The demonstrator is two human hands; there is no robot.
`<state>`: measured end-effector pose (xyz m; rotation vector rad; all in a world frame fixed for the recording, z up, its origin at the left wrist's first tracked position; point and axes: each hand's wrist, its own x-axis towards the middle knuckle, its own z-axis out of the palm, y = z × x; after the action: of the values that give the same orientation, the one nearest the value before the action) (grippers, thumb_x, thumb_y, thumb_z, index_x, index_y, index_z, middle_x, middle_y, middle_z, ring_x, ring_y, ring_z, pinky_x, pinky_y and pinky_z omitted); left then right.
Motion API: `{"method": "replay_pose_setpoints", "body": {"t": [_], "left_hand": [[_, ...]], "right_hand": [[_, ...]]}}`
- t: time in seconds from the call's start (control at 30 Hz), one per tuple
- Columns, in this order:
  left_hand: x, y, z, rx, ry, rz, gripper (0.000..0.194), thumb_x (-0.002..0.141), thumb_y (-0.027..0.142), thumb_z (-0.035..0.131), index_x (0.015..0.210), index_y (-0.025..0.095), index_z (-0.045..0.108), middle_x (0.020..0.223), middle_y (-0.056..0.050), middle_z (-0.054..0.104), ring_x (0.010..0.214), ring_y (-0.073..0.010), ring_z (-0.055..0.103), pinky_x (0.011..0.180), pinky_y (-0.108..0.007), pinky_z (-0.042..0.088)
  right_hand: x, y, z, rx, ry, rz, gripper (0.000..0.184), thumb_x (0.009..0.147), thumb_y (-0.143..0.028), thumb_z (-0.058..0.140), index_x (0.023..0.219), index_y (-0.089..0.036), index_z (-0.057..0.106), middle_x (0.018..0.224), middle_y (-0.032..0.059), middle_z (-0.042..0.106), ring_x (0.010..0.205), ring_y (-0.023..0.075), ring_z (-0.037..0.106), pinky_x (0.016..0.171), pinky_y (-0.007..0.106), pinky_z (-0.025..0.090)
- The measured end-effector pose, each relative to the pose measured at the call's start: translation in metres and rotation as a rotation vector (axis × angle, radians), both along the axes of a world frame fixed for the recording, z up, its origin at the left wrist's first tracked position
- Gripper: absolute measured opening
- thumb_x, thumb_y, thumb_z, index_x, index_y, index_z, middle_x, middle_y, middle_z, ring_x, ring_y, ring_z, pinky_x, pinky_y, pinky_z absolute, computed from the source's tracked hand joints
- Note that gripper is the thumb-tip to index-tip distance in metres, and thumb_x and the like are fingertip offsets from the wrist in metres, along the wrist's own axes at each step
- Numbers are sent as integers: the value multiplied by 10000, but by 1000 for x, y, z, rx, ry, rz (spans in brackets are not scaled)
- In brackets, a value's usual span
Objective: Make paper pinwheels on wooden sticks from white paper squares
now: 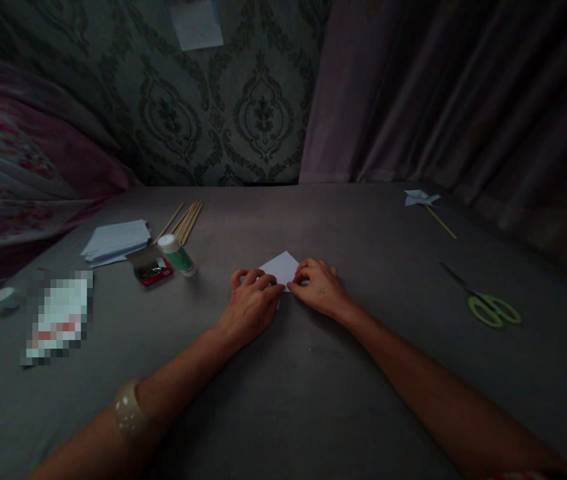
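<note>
A small piece of white paper point(280, 266) lies on the grey tabletop in front of me, its pointed corner facing away. My left hand point(252, 300) is closed on its left side, fingers bent over the near edge. From the right, my right hand point(319, 285) pinches the same paper between thumb and fingertips. The fingertips of both hands almost meet at the near edge. Parts of the paper are hidden under the fingers, so I cannot tell exactly how it is folded.
Left of my hands stand a white-and-green bottle point(177, 256) and an open red box point(152, 268). Behind them are a paper stack point(117, 240) and several wooden sticks point(189, 221). At right lie green-handled scissors point(488, 305) and a paper pinwheel point(421, 198) on a stick.
</note>
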<state>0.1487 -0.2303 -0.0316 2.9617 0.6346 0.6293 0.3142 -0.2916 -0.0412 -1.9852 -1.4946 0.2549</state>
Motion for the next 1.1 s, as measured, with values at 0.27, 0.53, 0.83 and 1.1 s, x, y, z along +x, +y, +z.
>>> {"method": "replay_pose_setpoints", "body": {"t": [0.27,0.53,0.83,1.1], "left_hand": [[-1,1,-3,2,7,0,270,902,251,474,1068,287,685,996,-50,688,987,-250,534,918,-491,275],[0,1,-2,-1,12,5,270,905,253,463,1049,287,689,1001,-50,689,986,-252,526,918,-490,265],[-1,0,-1,-10,28,14,279,906,251,456,1062,290,684,1009,-51,683,991,-255,522,920,-489,259],[-1,-1,-1,-11,27,23,267,909,253,455,1035,271,690,1018,-55,681,990,-257,522,913,-484,253]], "right_hand": [[2,1,4,-60,8,12,116,731,-239,687,635,-186,650,935,35,656,963,206,555,867,393,334],[0,2,4,-77,11,-3,126,737,-243,680,633,-183,643,900,39,658,934,210,562,860,405,340],[-2,1,4,-89,-14,-12,127,753,-249,674,653,-180,633,874,43,644,928,205,557,844,378,352],[-4,1,2,-52,-58,-8,128,762,-230,657,655,-179,608,842,36,637,888,197,551,818,359,346]]}}
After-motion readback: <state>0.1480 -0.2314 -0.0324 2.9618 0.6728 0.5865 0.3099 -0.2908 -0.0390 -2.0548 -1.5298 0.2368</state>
